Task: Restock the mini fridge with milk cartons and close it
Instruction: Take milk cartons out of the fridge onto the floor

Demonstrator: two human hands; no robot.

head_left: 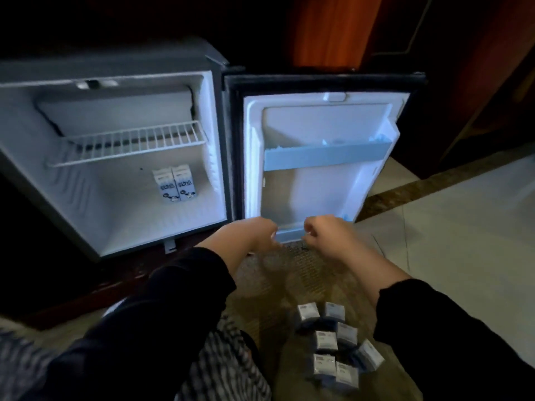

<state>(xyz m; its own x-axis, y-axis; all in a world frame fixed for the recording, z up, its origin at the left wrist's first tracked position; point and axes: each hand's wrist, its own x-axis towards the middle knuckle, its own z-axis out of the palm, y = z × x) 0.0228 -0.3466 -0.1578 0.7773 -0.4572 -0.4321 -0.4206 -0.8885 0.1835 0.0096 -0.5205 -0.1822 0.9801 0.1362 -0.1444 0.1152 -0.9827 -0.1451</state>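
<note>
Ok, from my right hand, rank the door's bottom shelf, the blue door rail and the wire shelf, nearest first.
1. Door's bottom shelf, just beside the right hand.
2. Blue door rail, higher up.
3. Wire shelf, inside the mini fridge, far left.

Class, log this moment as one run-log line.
door open | two milk cartons on fridge floor | more cartons on carpet | left hand curled, empty | right hand curled, empty
</note>
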